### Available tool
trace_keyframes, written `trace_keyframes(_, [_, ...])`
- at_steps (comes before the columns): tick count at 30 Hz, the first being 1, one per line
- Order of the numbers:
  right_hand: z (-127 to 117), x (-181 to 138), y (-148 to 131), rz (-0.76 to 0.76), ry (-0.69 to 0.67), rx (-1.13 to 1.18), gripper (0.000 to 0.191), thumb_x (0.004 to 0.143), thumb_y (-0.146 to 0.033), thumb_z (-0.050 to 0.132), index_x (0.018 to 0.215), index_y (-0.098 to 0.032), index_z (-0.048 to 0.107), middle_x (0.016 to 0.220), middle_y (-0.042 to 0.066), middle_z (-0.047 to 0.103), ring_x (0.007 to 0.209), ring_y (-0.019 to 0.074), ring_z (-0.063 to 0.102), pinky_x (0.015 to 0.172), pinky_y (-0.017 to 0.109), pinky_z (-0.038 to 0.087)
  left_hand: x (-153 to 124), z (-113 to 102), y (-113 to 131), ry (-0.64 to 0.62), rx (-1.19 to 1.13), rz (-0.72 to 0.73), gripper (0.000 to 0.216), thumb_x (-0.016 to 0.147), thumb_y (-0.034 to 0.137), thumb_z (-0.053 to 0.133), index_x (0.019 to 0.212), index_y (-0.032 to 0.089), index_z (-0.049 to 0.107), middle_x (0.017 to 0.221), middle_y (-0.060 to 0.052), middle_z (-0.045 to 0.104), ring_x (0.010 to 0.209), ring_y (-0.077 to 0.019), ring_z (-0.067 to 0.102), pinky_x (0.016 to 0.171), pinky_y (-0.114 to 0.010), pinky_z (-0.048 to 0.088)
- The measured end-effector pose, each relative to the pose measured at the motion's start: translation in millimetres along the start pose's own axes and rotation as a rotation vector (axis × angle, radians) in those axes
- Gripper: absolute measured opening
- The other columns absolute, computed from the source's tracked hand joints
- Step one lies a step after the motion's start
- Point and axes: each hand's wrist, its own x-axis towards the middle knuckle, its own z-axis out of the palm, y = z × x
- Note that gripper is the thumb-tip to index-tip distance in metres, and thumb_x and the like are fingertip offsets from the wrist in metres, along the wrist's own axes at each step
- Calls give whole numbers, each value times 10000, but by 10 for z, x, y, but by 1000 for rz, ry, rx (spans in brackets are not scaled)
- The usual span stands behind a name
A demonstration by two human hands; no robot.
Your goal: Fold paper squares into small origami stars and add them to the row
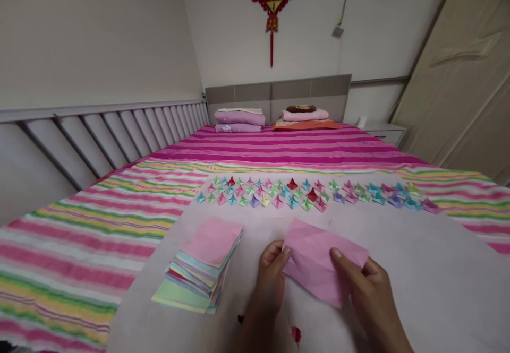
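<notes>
A pink sheet of paper point(313, 255), marked with faint creases, is held up between both hands above the white surface. My left hand point(273, 268) pinches its left edge between thumb and fingers. My right hand point(364, 284) grips the right side, the thumb lying on the front and the fingers behind, partly hidden. To the left of my left hand lies a fanned stack of coloured paper point(191, 273), pink on top, with green, yellow, blue and red edges showing. Beyond the hands, rows of small folded paper boats point(278, 201) in many colours stand on the white surface.
The white surface point(418, 268) rests on a striped bedspread point(87, 252). A small red piece point(296, 334) lies near the front. Folded bedding point(239, 119) sits by the headboard point(239, 94). A white rail point(119, 135) runs along the left; a nightstand point(384, 132) stands back right.
</notes>
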Motion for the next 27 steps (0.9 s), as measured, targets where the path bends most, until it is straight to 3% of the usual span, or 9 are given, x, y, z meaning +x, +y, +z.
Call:
trace_keyframes(17, [-76, -19, 86, 27, -3, 97, 307, 594, -394, 811, 716, -130, 713, 625, 48, 693, 534, 185, 595, 480, 265, 462, -9, -58, -69, 79, 26, -66, 285, 570, 368, 834, 729, 162, 718, 668, -19, 692, 632, -116, 593, 619, -212, 414])
trace_keyframes(27, [-121, -40, 1, 48, -68, 110, 350, 594, -444, 802, 717, -135, 691, 609, 36, 662, 518, 170, 554, 463, 250, 422, -36, -38, -61, 34, 61, -80, 243, 613, 351, 810, 729, 165, 707, 687, -19, 699, 641, -127, 610, 649, -228, 437])
